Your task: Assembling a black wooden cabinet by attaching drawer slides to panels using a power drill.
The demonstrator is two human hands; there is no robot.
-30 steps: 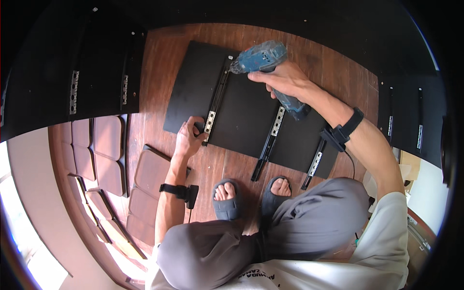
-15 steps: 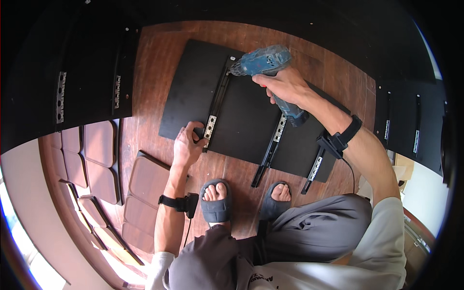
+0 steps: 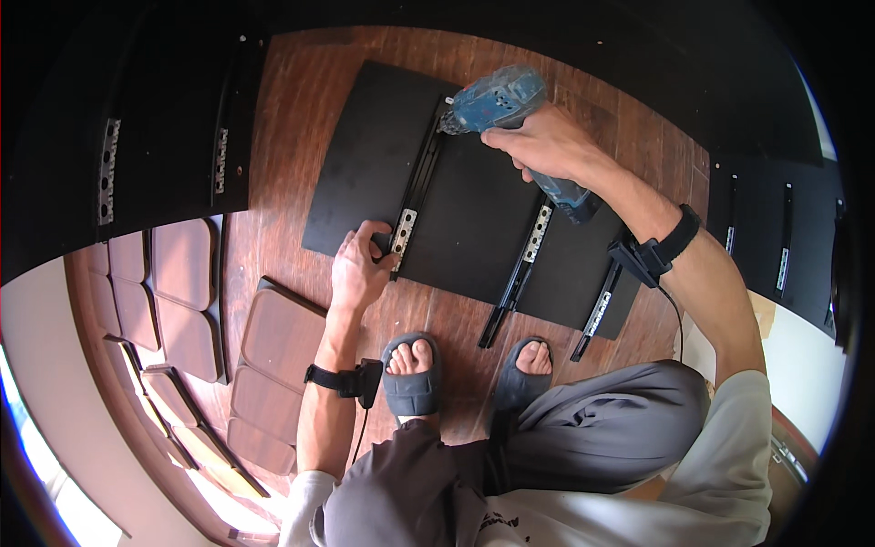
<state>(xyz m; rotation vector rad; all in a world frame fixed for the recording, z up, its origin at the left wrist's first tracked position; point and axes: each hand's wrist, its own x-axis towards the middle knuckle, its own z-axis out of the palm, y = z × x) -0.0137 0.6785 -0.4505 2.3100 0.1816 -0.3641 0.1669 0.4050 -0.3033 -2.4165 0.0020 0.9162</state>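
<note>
My right hand [image 3: 556,146] is wrapped round the grip of a blue cordless drill [image 3: 499,98]. The drill's chuck points down and left at the far end of the leftmost drawer slide [image 3: 425,171]; whether its bit touches a screw there is too small to tell. At the near end of that same slide, my left hand [image 3: 361,266] pinches the rail with thumb and fingers. The slide lies across a black panel [image 3: 465,201] on the floor. Two more drawer slides, a middle one [image 3: 521,278] and a right one [image 3: 599,313], lie on the panel with their near ends past its edge.
Brown panels with rounded corners [image 3: 273,333] lie on the wooden floor [image 3: 319,68] at left. Black boards with slides stand at left [image 3: 164,155] and right [image 3: 761,219]. My sandalled feet [image 3: 410,378] are close to the panel's near edge.
The whole view has shifted slightly. Both hands keep their holds, and the drill's chuck stays at the far end of the left slide.
</note>
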